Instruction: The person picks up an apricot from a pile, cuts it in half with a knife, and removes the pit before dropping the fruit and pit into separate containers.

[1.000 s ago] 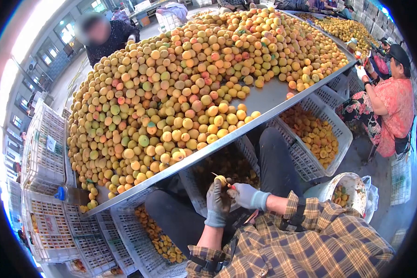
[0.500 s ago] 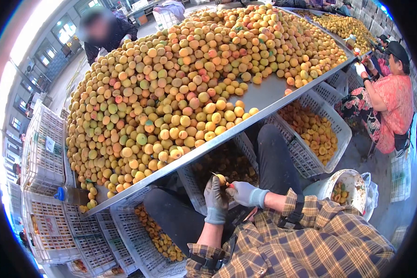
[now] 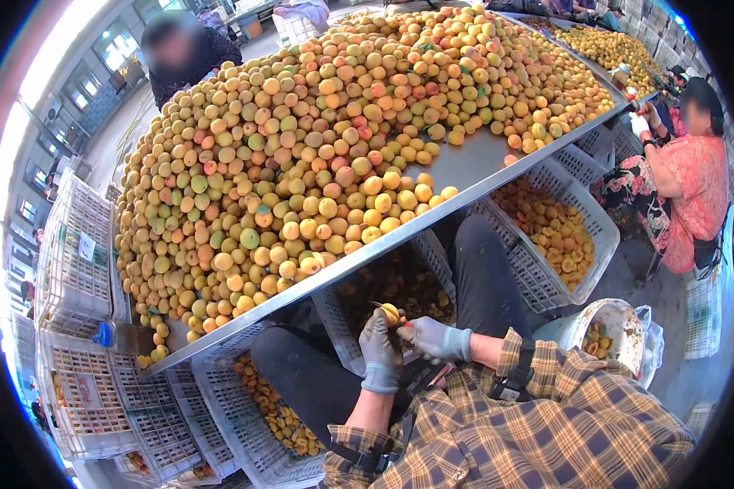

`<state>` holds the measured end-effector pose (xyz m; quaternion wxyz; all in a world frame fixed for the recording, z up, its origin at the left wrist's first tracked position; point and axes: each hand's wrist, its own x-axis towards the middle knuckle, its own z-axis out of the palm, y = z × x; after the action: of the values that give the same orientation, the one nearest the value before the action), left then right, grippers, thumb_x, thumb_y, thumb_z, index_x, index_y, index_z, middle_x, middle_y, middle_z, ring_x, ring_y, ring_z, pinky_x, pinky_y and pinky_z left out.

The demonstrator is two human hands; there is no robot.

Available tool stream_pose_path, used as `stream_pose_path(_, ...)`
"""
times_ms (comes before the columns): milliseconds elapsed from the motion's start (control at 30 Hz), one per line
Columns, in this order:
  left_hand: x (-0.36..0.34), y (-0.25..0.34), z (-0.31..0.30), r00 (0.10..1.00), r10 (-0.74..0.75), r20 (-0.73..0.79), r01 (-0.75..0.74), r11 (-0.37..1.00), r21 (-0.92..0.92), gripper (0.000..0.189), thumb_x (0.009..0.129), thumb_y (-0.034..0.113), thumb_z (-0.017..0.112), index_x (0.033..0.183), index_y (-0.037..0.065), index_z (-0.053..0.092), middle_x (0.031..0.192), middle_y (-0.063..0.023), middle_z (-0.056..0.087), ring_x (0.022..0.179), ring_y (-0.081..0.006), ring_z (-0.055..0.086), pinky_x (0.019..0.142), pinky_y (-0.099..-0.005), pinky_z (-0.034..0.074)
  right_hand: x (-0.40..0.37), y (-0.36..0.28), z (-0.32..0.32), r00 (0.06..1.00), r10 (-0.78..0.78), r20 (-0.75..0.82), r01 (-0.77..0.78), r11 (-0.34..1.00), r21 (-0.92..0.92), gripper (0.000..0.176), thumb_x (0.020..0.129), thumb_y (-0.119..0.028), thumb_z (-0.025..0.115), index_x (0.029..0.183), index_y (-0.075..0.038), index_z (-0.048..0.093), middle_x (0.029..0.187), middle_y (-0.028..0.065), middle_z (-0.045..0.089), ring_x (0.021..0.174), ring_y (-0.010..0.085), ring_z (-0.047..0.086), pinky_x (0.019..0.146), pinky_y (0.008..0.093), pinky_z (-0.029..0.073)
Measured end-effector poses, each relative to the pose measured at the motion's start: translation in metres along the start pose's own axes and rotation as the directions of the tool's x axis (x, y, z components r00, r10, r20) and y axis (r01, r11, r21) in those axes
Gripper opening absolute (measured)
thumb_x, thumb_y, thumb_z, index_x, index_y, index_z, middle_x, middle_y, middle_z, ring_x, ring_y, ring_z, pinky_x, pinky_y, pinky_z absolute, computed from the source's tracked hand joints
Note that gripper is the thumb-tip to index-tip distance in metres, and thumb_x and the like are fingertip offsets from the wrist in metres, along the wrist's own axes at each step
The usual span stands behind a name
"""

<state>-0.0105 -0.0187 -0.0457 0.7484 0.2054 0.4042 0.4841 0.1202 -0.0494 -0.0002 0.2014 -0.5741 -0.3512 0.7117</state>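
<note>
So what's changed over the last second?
Mainly the co-worker across the heap: leaning in more, arm apparently lowered toward it. Nothing visibly picked up or let go. Left hand still holds the cut fruit, right hand the red-handled knife; heap looks about the same.

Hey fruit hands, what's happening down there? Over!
Left hand holding one yellow fruit. Right hand close by, gripping a red-handled tool. Nothing visibly blocking either hand.

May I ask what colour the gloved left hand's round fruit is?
The fruit is yellow, in the head view.
</note>
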Motion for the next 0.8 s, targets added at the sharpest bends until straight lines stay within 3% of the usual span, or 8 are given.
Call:
stream_pose_path(100, -0.004, 0.009, 0.006, 0.993, -0.062, 0.103, 0.072, 0.993, -0.098, 0.034, 0.093, 0.033, 0.055, 0.101, 0.001, 0.06, 0.092, -0.0103, 0.066, 0.08, -0.0181, 0.062, 0.076, -0.031, 0.05, -0.011, -0.003, -0.013, 0.96, 0.041, 0.275, -0.141, 0.925, 0.352, 0.037, 0.095, -0.047, 0.042, 0.082, -0.013, 0.048, 0.057, -0.0053, 0.038, 0.043, 0.0041, 0.032, 0.036, 0.0197, 0.027)
stream_pose_path(167, -0.003, 0.01, 0.007, 0.978, -0.124, 0.17, 0.15, 0.977, -0.151, 0.037, 0.094, 0.035, 0.052, 0.103, 0.0, 0.059, 0.096, -0.0118, 0.065, 0.084, -0.0199, 0.062, 0.079, -0.0326, 0.05, -0.016, -0.007, -0.014, 0.961, 0.048, 0.273, -0.148, 0.922, 0.358, 0.036, 0.095, -0.045, 0.044, 0.082, -0.012, 0.049, 0.057, -0.0052, 0.039, 0.043, 0.0051, 0.034, 0.037, 0.0212, 0.028)
stream_pose_path(233, -0.005, 0.013, 0.009, 0.969, -0.147, 0.199, 0.183, 0.966, -0.181, 0.041, 0.094, 0.038, 0.049, 0.106, 0.0, 0.057, 0.099, -0.0119, 0.064, 0.088, -0.0218, 0.061, 0.082, -0.0337, 0.049, -0.014, -0.006, -0.01, 0.991, -0.136, 0.012, 0.136, 0.987, -0.082, 0.036, 0.094, -0.043, 0.047, 0.086, -0.008, 0.051, 0.058, 0.0011, 0.05, 0.045, 0.0155, 0.047, 0.041, 0.0277, 0.037)
stream_pose_path(267, -0.005, 0.014, 0.009, 0.959, -0.171, 0.225, 0.22, 0.952, -0.213, 0.045, 0.094, 0.041, 0.046, 0.11, 0.0, 0.055, 0.102, -0.012, 0.063, 0.092, -0.0237, 0.061, 0.085, -0.0349, 0.049, 0.008, 0.024, -0.012, 0.775, -0.626, -0.092, 0.488, 0.684, -0.542, 0.033, 0.092, -0.037, 0.051, 0.091, -0.004, 0.053, 0.069, 0.0138, 0.061, 0.059, 0.0325, 0.06, 0.052, 0.0351, 0.046)
stream_pose_path(367, -0.002, 0.017, 0.0, 0.955, -0.145, 0.259, 0.21, 0.947, -0.242, 0.045, 0.095, 0.041, 0.044, 0.111, 0.001, 0.055, 0.105, -0.0112, 0.063, 0.094, -0.0236, 0.06, 0.088, -0.0347, 0.048, -0.046, -0.026, -0.011, 0.839, -0.488, -0.24, 0.286, 0.771, -0.569, 0.035, 0.09, -0.037, 0.052, 0.097, -0.002, 0.052, 0.086, 0.0254, 0.061, 0.082, 0.0433, 0.06, 0.067, 0.0437, 0.048)
stream_pose_path(500, 0.003, 0.005, 0.002, 0.872, -0.308, 0.38, 0.449, 0.813, -0.371, 0.043, 0.096, 0.04, 0.043, 0.112, 0.002, 0.055, 0.104, -0.0107, 0.063, 0.095, -0.023, 0.06, 0.088, -0.0353, 0.048, -0.043, -0.043, -0.024, 0.762, -0.61, -0.215, 0.302, 0.63, -0.716, 0.044, 0.083, -0.041, 0.064, 0.111, -0.01, 0.051, 0.087, 0.02, 0.064, 0.082, 0.0401, 0.062, 0.068, 0.0446, 0.049)
stream_pose_path(700, -0.016, 0.028, 0.009, 0.85, -0.303, 0.431, 0.274, 0.953, 0.129, 0.041, 0.096, 0.041, 0.042, 0.116, 0.006, 0.053, 0.104, -0.0066, 0.062, 0.088, -0.0189, 0.062, 0.076, -0.0333, 0.052, -0.026, -0.031, -0.025, 0.803, -0.587, -0.106, 0.299, 0.55, -0.78, 0.053, 0.075, -0.044, 0.07, 0.112, -0.01, 0.053, 0.089, 0.0175, 0.065, 0.08, 0.0367, 0.063, 0.069, 0.0412, 0.051)
stream_pose_path(800, -0.023, 0.031, 0.021, 0.888, -0.349, 0.3, 0.369, 0.929, -0.01, 0.04, 0.096, 0.042, 0.042, 0.114, 0.008, 0.053, 0.099, -0.0048, 0.062, 0.083, -0.0168, 0.063, 0.07, -0.0307, 0.053, -0.023, -0.027, -0.019, 0.708, -0.694, -0.126, 0.375, 0.522, -0.766, 0.052, 0.074, -0.042, 0.073, 0.108, -0.007, 0.055, 0.087, 0.0174, 0.064, 0.077, 0.0357, 0.064, 0.067, 0.0391, 0.052)
